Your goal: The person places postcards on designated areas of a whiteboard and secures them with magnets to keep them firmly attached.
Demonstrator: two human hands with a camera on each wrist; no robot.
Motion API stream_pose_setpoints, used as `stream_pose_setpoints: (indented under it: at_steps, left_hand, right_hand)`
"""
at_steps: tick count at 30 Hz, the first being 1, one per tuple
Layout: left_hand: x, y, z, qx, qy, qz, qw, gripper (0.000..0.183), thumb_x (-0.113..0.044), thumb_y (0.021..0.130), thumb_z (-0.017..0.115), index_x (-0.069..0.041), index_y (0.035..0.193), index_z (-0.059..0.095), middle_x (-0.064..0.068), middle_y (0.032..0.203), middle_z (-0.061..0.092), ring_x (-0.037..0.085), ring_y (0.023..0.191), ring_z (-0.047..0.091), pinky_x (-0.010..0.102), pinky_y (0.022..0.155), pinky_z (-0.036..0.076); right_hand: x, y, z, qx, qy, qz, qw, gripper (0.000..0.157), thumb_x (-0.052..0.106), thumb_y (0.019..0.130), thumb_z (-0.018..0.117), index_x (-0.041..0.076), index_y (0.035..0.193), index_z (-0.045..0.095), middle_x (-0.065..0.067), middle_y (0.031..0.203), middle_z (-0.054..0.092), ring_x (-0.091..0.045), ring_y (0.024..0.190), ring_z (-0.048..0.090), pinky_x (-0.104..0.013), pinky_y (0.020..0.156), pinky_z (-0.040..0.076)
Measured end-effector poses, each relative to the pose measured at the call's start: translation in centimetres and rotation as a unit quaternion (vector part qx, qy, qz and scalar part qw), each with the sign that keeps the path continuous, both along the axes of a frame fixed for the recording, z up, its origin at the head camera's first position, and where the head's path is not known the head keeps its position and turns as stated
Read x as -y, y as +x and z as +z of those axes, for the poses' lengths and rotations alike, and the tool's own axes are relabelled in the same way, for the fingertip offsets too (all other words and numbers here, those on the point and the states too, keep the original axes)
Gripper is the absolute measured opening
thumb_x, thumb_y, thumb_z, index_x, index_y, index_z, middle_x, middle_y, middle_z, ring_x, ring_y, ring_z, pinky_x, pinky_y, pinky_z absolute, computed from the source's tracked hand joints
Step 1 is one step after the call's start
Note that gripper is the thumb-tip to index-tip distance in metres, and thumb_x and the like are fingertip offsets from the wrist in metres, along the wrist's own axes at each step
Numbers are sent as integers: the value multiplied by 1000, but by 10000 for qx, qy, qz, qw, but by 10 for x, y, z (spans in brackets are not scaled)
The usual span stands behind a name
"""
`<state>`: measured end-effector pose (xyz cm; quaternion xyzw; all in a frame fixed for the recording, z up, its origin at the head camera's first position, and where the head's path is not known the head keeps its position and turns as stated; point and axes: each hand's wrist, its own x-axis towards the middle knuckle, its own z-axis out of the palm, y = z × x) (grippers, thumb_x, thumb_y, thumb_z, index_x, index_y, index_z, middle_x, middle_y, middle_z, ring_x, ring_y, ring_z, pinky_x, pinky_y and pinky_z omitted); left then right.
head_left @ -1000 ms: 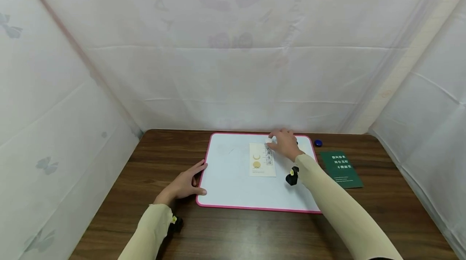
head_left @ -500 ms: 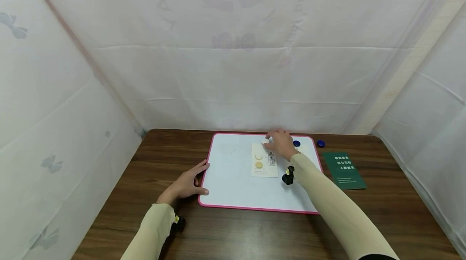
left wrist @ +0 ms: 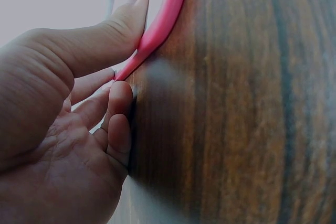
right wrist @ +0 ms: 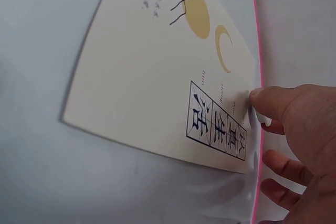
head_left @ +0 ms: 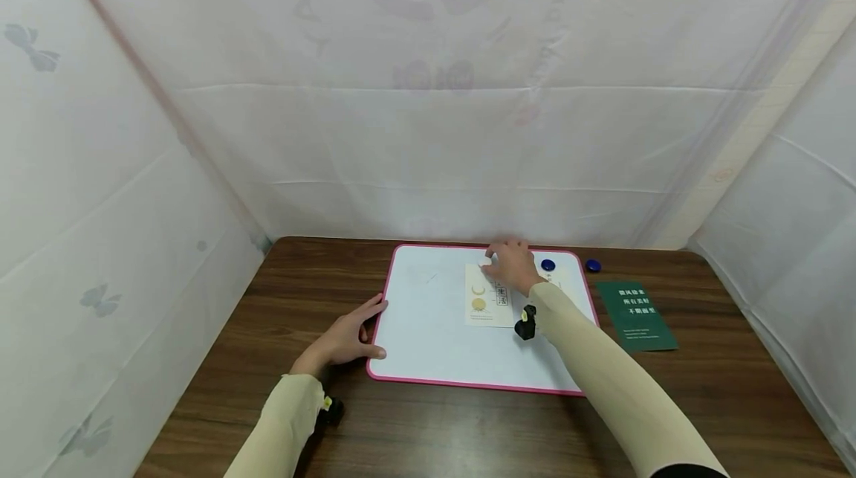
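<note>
A whiteboard (head_left: pixel 421 344) with a pink rim lies on the wooden table. On it is a cream card (head_left: pixel 476 314) printed with a yellow crescent, a yellow disc and boxed characters. My right hand (head_left: pixel 515 267) pinches a small white round magnet (head_left: pixel 485 261) at the card's top edge. In the right wrist view the thumb (right wrist: pixel 260 97) presses by that edge, and the fingers partly hide the magnet. My left hand (head_left: pixel 344 337) rests at the board's left rim, thumb and forefinger spread apart. The left wrist view has the thumb (left wrist: pixel 134 17) on the board beside the pink rim (left wrist: pixel 165 17).
A blue round magnet (head_left: pixel 548 265) sits on the board, above another pale card (head_left: pixel 558 279) partly behind the right arm. A second blue magnet (head_left: pixel 593 265) and a green card (head_left: pixel 638 318) lie on the table (head_left: pixel 428 426) to the right. White curtains (head_left: pixel 428 166) enclose the table.
My right hand has shifted a little left along the card's top edge with the white magnet, uncovering the blue magnet on the board. The left hand stays at the rim.
</note>
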<state>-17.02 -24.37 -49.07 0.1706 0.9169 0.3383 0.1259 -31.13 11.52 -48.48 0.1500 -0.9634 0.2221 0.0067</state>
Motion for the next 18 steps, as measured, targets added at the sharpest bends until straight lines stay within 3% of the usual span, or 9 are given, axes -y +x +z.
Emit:
stream_pose_setpoints:
  at_steps: [18]
  left_hand:
    - [-2,0,0,35,-6,-22,10000,92,-25,85,86,-3,159,36,17,168,24,10,70,46,28,68,41]
  right_hand:
    - [1,2,1,136,131,-6,9998,30,29,96,74,8,118,72,-23,136,55,-47,127,41,-63,103,38]
